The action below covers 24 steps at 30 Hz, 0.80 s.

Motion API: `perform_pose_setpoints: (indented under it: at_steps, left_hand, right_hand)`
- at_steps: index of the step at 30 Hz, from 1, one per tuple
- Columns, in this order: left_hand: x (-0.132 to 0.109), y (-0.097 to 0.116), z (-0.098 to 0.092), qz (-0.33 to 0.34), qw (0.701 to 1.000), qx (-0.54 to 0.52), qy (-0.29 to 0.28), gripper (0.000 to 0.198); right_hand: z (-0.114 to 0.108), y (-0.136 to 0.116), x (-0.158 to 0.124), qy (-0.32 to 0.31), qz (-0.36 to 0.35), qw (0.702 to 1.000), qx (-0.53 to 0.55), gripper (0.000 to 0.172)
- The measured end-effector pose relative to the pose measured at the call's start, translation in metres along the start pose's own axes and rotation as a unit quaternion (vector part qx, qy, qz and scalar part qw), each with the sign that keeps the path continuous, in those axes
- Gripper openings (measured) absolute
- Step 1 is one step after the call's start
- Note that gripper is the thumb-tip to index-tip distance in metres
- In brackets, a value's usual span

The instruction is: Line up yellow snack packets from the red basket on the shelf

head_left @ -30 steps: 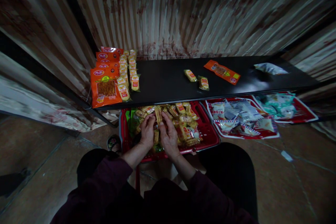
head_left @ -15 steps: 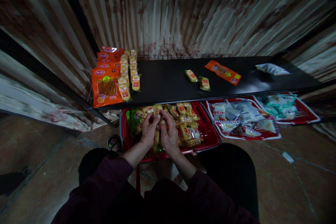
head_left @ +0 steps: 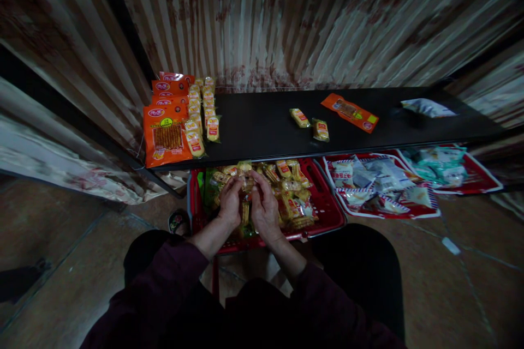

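Note:
Over a red basket [head_left: 331,212] full of small wrapped biscuit packs, my left hand [head_left: 231,202] and my right hand [head_left: 265,206] come together. Between their fingertips they hold one clear-wrapped biscuit pack [head_left: 245,168], its lower part covered by the fingers. Loose biscuit packs [head_left: 292,204] lie jumbled around both hands. On the black shelf [head_left: 254,125] above, similar packs [head_left: 195,143] stand in two rows at the left, beside a row of orange snack bags [head_left: 166,136].
Two single biscuit packs [head_left: 321,130], an orange packet [head_left: 350,112] and a white packet [head_left: 428,107] lie on the shelf. Right of my basket are a basket of white packets [head_left: 380,180] and one of green packets [head_left: 444,166]. A striped curtain [head_left: 278,22] hangs behind.
The held biscuit pack has shifted slightly in my fingertips. Both hands stay over the basket, and the things on the shelf are as before; the view has moved a little.

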<state>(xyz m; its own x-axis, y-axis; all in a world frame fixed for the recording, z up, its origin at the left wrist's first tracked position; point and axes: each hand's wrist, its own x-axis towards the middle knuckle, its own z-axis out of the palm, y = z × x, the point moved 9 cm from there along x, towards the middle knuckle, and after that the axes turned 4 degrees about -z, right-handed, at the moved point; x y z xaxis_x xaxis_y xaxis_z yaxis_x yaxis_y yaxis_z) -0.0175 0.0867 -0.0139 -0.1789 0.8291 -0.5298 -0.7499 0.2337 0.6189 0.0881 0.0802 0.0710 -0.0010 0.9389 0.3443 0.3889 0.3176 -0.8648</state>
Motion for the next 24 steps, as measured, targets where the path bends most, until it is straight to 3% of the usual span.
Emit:
perform_pose_setpoints:
  at_steps: [6,13,19,24]
  left_hand:
    - [0.001,-0.009,0.000,-0.058,0.996,-0.070,-0.004,0.027]
    - [0.005,-0.012,-0.004,-0.063,0.994,-0.086,0.002,0.020]
    - [0.007,-0.012,-0.001,-0.068,0.993,-0.092,-0.013,0.017]
    - [0.005,-0.011,-0.002,-0.086,0.993,-0.087,0.005,0.013]
  right_hand:
    - [-0.001,0.002,0.001,0.009,-0.010,1.000,0.001,0.038]
    - [0.002,-0.001,0.003,-0.007,-0.031,0.999,-0.024,0.039]
    - [0.003,-0.017,0.007,-0.017,-0.092,0.995,-0.044,0.036]
    - [0.007,-0.026,0.007,-0.035,-0.134,0.987,-0.087,0.035]
